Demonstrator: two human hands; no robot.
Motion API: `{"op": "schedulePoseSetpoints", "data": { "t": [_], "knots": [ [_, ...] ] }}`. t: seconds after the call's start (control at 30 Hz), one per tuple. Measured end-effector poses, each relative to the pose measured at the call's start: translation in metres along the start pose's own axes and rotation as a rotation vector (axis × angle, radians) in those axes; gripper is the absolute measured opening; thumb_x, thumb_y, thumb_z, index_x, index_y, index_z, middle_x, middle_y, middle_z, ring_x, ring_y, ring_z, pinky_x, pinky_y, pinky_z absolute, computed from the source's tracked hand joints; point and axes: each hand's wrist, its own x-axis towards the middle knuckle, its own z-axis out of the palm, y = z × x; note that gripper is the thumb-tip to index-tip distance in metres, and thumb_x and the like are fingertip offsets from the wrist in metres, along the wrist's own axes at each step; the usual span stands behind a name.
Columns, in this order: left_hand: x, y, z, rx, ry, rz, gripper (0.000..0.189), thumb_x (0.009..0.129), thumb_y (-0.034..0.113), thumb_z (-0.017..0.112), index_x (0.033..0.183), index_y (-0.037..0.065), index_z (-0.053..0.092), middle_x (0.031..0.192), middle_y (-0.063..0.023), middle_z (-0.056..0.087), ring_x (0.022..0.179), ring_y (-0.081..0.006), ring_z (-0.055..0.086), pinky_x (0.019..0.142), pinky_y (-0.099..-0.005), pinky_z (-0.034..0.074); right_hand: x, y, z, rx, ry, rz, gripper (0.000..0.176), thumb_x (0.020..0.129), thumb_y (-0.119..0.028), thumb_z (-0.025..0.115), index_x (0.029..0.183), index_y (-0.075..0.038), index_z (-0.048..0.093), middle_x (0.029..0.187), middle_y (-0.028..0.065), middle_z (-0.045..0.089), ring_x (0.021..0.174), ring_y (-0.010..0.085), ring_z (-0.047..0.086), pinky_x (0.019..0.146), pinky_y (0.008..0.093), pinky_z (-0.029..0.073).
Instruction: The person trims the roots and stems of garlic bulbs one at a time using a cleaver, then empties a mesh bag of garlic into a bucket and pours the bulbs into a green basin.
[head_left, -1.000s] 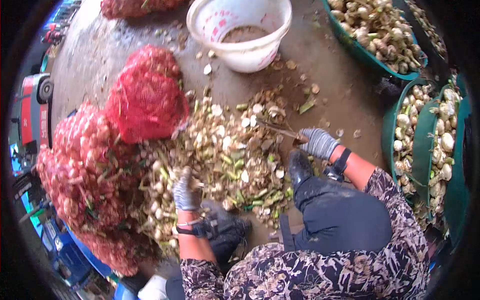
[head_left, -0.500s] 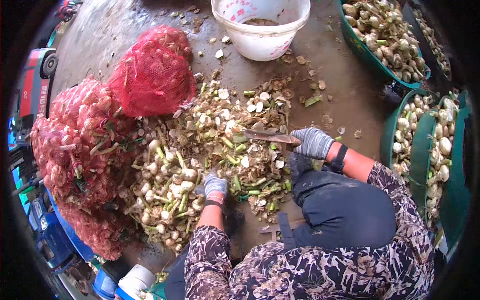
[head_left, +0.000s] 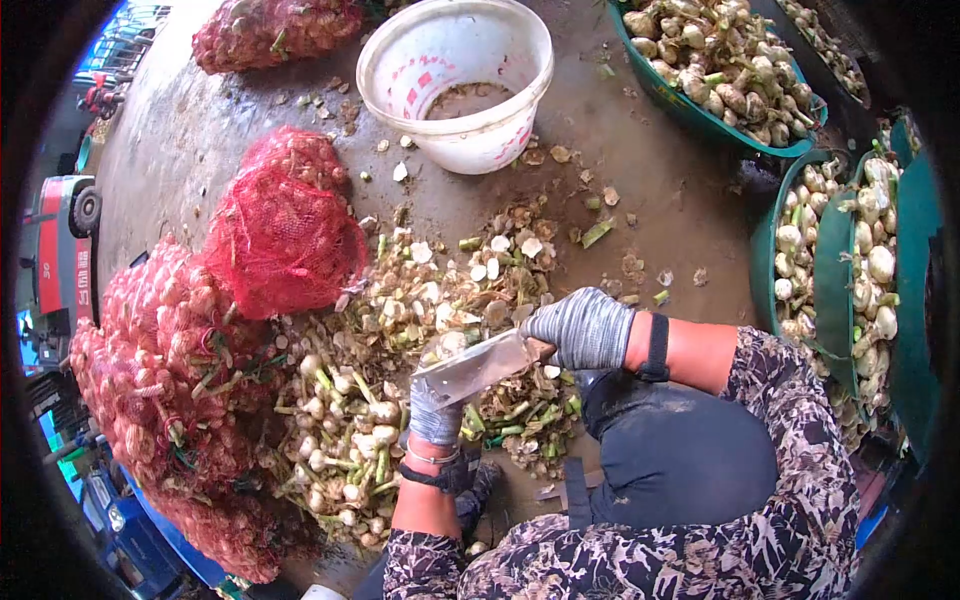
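Note:
My right hand (head_left: 583, 330), in a grey-and-white striped glove, is closed around the handle of a broad-bladed knife (head_left: 478, 366). The blade points left and its far end overlaps my left hand (head_left: 434, 420), also gloved. The left fingers look curled, but the blade hides most of them and whatever they may hold. Just left of that hand lies a heap of garlic bulbs with stems (head_left: 340, 440). Under and beyond the knife spreads a pile of cut stems, root discs and dry skins (head_left: 495, 275).
Red net bags of garlic stand at the left (head_left: 160, 360) and upper left (head_left: 285, 235). A white bucket (head_left: 470, 140) is ahead. Green tubs of trimmed garlic (head_left: 735, 130) line the right side. A red forklift (head_left: 60, 250) stands at the far left.
The knife has swung left and its blade now lies over my left hand. The hands are closer together. My view has tilted, showing more floor ahead.

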Motion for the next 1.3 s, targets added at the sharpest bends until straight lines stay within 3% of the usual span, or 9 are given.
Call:
{"op": "schedulePoseSetpoints", "data": {
  "t": [0.13, 0.2, 0.27, 0.53, 0.6, 0.67, 0.83, 1.13, 1.3],
  "knots": [
    [0.007, 0.007, 0.006, -0.206, 0.009, -0.046, 0.039, 0.09, 0.005, 0.06, 0.127, 0.002, 0.052, 0.115, -0.0092, 0.064, 0.104, -0.0181, 0.062, 0.09, -0.0329, 0.052, 0.002, 0.005, 0.001, 0.005, -0.008, 0.023, 0.018, 0.079, -0.019, 0.062, 0.095, -0.012, 0.06, 0.079, 0.015, 0.065, 0.075, 0.0365, 0.065, 0.065, 0.047, 0.051],
    [0.01, 0.004, 0.003, 0.25, -0.049, 0.069, 0.042, 0.087, 0.003, 0.063, 0.128, 0.002, 0.051, 0.116, -0.0098, 0.063, 0.104, -0.0187, 0.061, 0.09, -0.0332, 0.052, 0.001, 0.006, 0.0, 0.027, -0.017, 0.051, 0.017, 0.08, -0.019, 0.061, 0.095, -0.012, 0.06, 0.076, 0.0147, 0.064, 0.074, 0.036, 0.065, 0.064, 0.0465, 0.051],
    [0.008, 0.007, 0.005, 0.35, -0.092, 0.094, 0.045, 0.086, 0.003, 0.064, 0.129, 0.002, 0.051, 0.118, -0.0102, 0.062, 0.103, -0.0189, 0.061, 0.089, -0.0331, 0.053, -0.001, 0.006, -0.001, 0.023, 0.009, 0.047, 0.016, 0.08, -0.018, 0.061, 0.094, -0.012, 0.06, 0.076, 0.0142, 0.064, 0.075, 0.0354, 0.065, 0.063, 0.0462, 0.051],
    [0.004, 0.014, 0.026, -0.076, 0.112, 0.033, 0.033, 0.095, 0.015, 0.056, 0.124, 0.001, 0.051, 0.11, -0.0091, 0.063, 0.099, -0.0183, 0.061, 0.083, -0.0323, 0.053, -0.008, 0.004, 0.0, 0.08, -0.025, 0.077, 0.025, 0.078, -0.021, 0.062, 0.102, -0.012, 0.061, 0.087, 0.0134, 0.066, 0.081, 0.0344, 0.066, 0.07, 0.0444, 0.052],
    [0.011, 0.0, 0.004, 0.468, 0.067, 0.136, 0.03, 0.095, 0.016, 0.056, 0.123, 0.004, 0.052, 0.106, -0.0067, 0.063, 0.094, -0.0163, 0.061, 0.079, -0.0289, 0.053, -0.012, 0.014, 0.013, 0.107, 0.047, 0.106, 0.041, 0.075, -0.022, 0.065, 0.115, -0.015, 0.062, 0.096, 0.0147, 0.067, 0.091, 0.0335, 0.065, 0.078, 0.0425, 0.053],
    [0.018, -0.014, -0.004, -0.104, 0.311, 0.048, 0.028, 0.096, 0.018, 0.056, 0.121, 0.005, 0.054, 0.103, -0.005, 0.064, 0.091, -0.0136, 0.061, 0.074, -0.0255, 0.052, -0.014, 0.021, 0.018, 0.163, 0.086, 0.146, 0.042, 0.072, -0.022, 0.067, 0.113, -0.013, 0.062, 0.098, 0.0158, 0.067, 0.093, 0.0346, 0.064, 0.08, 0.0432, 0.052],
    [0.03, 0.036, -0.062, -0.523, 0.435, 0.017, 0.034, 0.094, 0.032, 0.06, 0.118, 0.009, 0.056, 0.093, -0.0037, 0.065, 0.065, -0.0119, 0.06, 0.055, -0.0288, 0.053, -0.018, 0.046, 0.038, 0.124, 0.155, 0.183, 0.03, 0.071, -0.023, 0.067, 0.098, -0.012, 0.063, 0.088, 0.0162, 0.067, 0.083, 0.0369, 0.064, 0.073, 0.0447, 0.052],
    [0.062, 0.078, -0.158, -0.231, 0.718, 0.163, 0.022, 0.093, 0.019, 0.062, 0.111, 0.01, 0.055, 0.09, -0.0056, 0.063, 0.064, -0.0107, 0.058, 0.051, -0.0234, 0.048, -0.01, 0.055, 0.041, 0.204, 0.121, 0.358, 0.025, 0.075, -0.03, 0.068, 0.09, -0.01, 0.064, 0.081, 0.0174, 0.066, 0.079, 0.0383, 0.064, 0.069, 0.0451, 0.051],
    [0.103, 0.13, -0.152, -0.085, 0.605, 0.202, 0.025, 0.089, 0.013, 0.067, 0.111, 0.006, 0.058, 0.092, -0.0061, 0.065, 0.063, -0.0113, 0.06, 0.051, -0.0224, 0.048, -0.001, 0.06, 0.037, 0.235, 0.121, 0.394, 0.027, 0.076, -0.031, 0.068, 0.091, -0.009, 0.065, 0.082, 0.0177, 0.066, 0.081, 0.0386, 0.064, 0.071, 0.0448, 0.051]
  ]
}}
